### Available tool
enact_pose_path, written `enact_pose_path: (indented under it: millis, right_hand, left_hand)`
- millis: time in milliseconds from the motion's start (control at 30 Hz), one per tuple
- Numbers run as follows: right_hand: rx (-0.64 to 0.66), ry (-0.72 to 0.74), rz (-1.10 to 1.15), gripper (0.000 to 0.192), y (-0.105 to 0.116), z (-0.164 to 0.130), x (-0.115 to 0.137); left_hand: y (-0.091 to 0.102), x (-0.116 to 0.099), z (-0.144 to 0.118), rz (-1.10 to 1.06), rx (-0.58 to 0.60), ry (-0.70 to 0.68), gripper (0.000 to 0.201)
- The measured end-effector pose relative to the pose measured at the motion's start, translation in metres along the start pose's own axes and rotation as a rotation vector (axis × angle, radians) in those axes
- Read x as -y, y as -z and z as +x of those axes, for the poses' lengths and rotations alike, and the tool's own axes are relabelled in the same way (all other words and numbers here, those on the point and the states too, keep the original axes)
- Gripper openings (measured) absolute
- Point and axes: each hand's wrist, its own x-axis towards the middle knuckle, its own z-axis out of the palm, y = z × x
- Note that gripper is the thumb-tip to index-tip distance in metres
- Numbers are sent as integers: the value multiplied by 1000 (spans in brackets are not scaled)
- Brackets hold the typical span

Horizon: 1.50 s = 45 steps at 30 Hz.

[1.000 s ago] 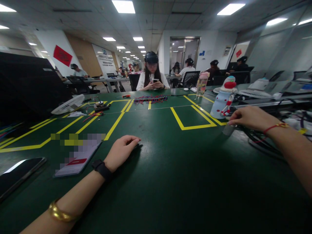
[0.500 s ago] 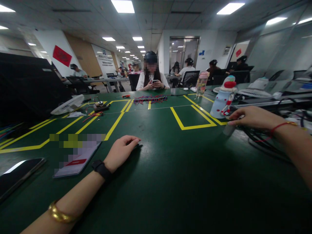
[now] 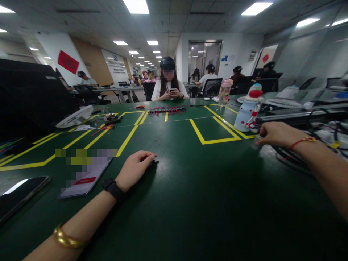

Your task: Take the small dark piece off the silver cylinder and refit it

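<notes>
My left hand [image 3: 136, 167] rests on the green table, its fingers curled together with the thumb against them. Whether it holds anything is hidden; a dark patch lies under its fingertips. A purple phone [image 3: 94, 183] lies beside that wrist. My right hand [image 3: 280, 135] is closed, thumb and fingers pinching a small pale cylindrical piece [image 3: 256, 144] at the tabletop. Its exact kind cannot be made out. Just behind this hand stands a light-blue bottle [image 3: 244, 114] with a red-and-white figure on it. Black cables [image 3: 288, 157] lie under the right wrist.
A black phone [image 3: 23, 194] lies at the left edge. Yellow tape [image 3: 202, 136] marks the table [image 3: 206, 203]. A bundle of red and blue wires [image 3: 168, 110] lies far ahead, before a seated person [image 3: 170, 81]. A pink-lidded bottle [image 3: 225, 95] stands far right.
My right hand has shifted slightly, its fingers drawn closer around the small pale piece, with the wrist a little further left. My left hand has not moved.
</notes>
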Motion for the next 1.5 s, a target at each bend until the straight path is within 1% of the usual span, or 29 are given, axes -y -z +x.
enact_pose_path:
  millis: [133,367,500,567,633,700,767,800,867,933,1033,1100,1200,1267,1333,1400,1500]
  right_hand:
    - [-1,-12,-14,37,-1,2,-4]
    - [-11,-9,-2,35,-5,4,-5]
    - [-18,-1,31,34,-3,4,-7]
    - [-30,12,46,34,-1,3,-3]
    - [-84,40,121,39,0,-1,10]
    - [-187,114,316,44,0,-12,34]
    - [-274,262,564,44,-1,-31,68]
    - [-293,355,664,42,-3,-43,87]
    - [-278,542,778,36,-6,-70,124]
    - [-240,678,844,34,-10,-95,155]
    - [-159,801,926,34,-20,-120,185]
    - [-110,828,976,34,-27,-127,194]
    - [-40,775,1073,42,-38,-128,200]
    - [17,727,1169,51,-43,-127,202]
    - [66,700,1245,53,-45,-125,202]
    - [87,694,1272,48,-46,-125,203]
    - [86,707,1265,42,-45,-125,204]
  left_hand:
    - [0,-1,1,-4,5,14,34]
    - [0,1,0,10,6,6,33]
    - [0,0,0,26,3,5,34]
    - [0,-1,1,32,2,0,35]
    - [0,-1,1,33,-1,-6,35]
    - [0,-1,1,31,0,-10,36]
    - [-1,-1,0,29,3,-9,36]
    - [-1,-1,0,28,4,-9,36]
    - [-1,0,1,25,3,-11,36]
    - [-2,2,2,19,8,-14,36]
    - [-3,2,4,1,24,-19,37]
    - [-5,-5,2,-12,18,-50,37]
    - [-9,-29,-8,-60,-7,-171,35]
    - [-13,-50,-17,-116,44,-260,33]
    - [-18,-68,-25,-149,150,-330,30]
    - [-22,-79,-29,-157,177,-342,27]
    - [-25,-82,-30,-169,179,-334,24]
